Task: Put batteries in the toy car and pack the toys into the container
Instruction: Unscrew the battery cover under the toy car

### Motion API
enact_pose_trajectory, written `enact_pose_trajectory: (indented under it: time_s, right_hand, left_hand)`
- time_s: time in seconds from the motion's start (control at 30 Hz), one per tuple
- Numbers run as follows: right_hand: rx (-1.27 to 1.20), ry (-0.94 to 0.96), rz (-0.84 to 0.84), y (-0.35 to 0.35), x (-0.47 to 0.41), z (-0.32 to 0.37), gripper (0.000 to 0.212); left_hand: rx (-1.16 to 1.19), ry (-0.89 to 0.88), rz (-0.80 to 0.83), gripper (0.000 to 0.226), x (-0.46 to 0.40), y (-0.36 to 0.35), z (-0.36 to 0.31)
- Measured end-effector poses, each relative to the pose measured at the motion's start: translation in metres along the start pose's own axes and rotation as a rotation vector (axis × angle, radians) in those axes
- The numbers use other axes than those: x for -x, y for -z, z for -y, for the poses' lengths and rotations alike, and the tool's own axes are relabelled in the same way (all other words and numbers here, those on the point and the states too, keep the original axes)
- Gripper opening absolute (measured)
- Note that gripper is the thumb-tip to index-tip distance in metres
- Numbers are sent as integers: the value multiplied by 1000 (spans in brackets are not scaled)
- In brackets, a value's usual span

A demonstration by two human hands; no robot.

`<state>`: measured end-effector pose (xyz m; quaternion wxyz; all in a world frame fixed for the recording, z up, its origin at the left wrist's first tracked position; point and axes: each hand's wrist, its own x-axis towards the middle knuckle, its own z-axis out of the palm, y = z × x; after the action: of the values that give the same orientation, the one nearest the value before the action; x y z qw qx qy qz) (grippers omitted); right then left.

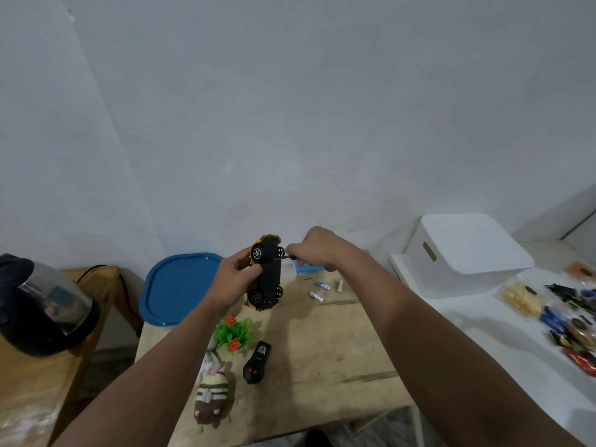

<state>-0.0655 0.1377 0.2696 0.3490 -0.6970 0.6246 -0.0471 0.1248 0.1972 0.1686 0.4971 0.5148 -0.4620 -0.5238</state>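
Left hand (237, 272) up in front of the wall, fingers curled round the toy car (267, 273), thumb tucked against the black underside, and the car is tipped on its side above the wooden table (322, 343), belly facing us, yellow body peeking out behind, nose at twelve o'clock. Over at the far nine o'clock edge sits a black and steel kettle (45, 304) on a lower wooden stand. Coming across, a blue lid (177, 287) leans at the table's ten o'clock corner, against the wall. Below the car, toward six o'clock, a little green plant with orange flowers (233, 333), then a striped plush toy (211, 398) lying down near the front edge, and just at its three o'clock a black remote control (257, 362) flat on the wood. Now the right hand (317, 250), at the car's three o'clock, fist closed round a dark slim tool (283, 258) whose tip meets the underside between the upper wheels; what tool exactly, I can't make out. A sliver of blue container (304, 269) shows under that hand. Three batteries (317, 296) lie loose on the table at the car's four o'clock. Further toward three o'clock, a white bin (464, 253) on a white counter, and at the far edge a scatter of wrapped snacks (574, 321).
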Motion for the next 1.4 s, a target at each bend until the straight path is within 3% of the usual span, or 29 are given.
enact_pose_trajectory:
  time_s: [0.23,0.63,0.77,1.23,1.4]
  right_hand:
    - [80,16,13,1,1,2,38]
    - [105,10,9,2,-2,8,30]
    - [139,40,-3,2,-2,12,41]
    - [207,54,-16,1,-5,17,48]
    - [195,38,-8,0,-5,18,40]
  left_hand:
    - [35,41,-17,41,0,-1,3]
    - [84,95,-28,34,0,0,11]
    - [94,97,-22,33,0,0,12]
    - [179,129,-32,29,0,1,14]
    - [167,124,-22,30,1,2,15]
